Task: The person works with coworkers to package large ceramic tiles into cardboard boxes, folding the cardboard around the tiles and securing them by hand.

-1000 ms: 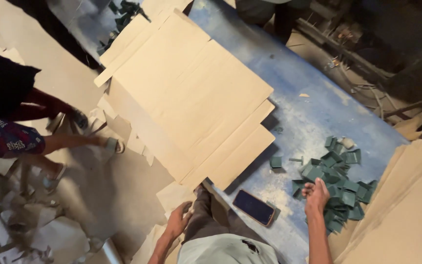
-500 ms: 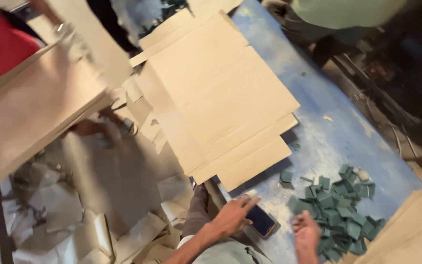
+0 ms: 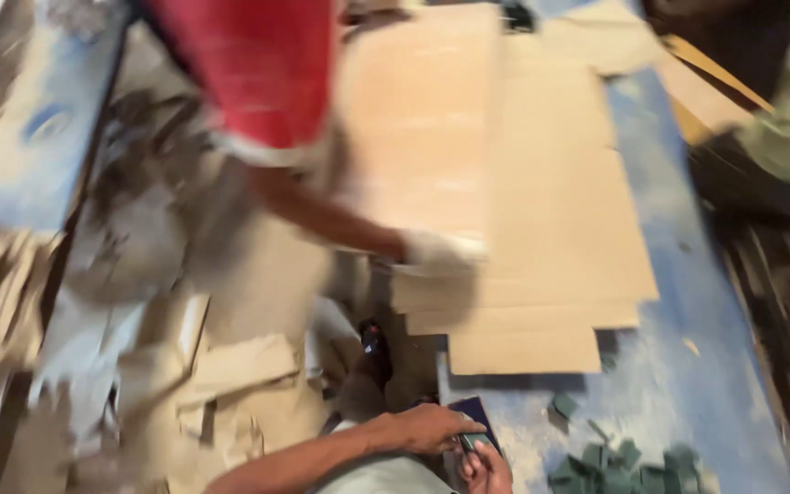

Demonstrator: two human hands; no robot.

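Grip first: my left hand (image 3: 432, 428) is curled down over a small green piece (image 3: 474, 442), fingers narrow and pinching it right where it sits on the dark phone (image 3: 473, 412) lying on the blue floor (image 3: 678, 384). My right hand (image 3: 486, 471) is tucked just under it at the bottom edge of the view, fingers curled close in, but too blurred and cropped for me to tell whether it's got anything.

The bit that matters: the pile of green pieces (image 3: 624, 462) lies to the right of both hands, near the bottom edge of the floor, so the right hand is the nearer one. The phone's long axis runs away from me, toward the flat cardboard sheets (image 3: 541, 229).

Versus half a second ago: my left hand was flat on the phone and the right was out at the pile; now both are bunched together over the phone. Also a co-worker in a red top (image 3: 249, 73) has leaned in, gloved hand (image 3: 436, 252) on the cardboard.
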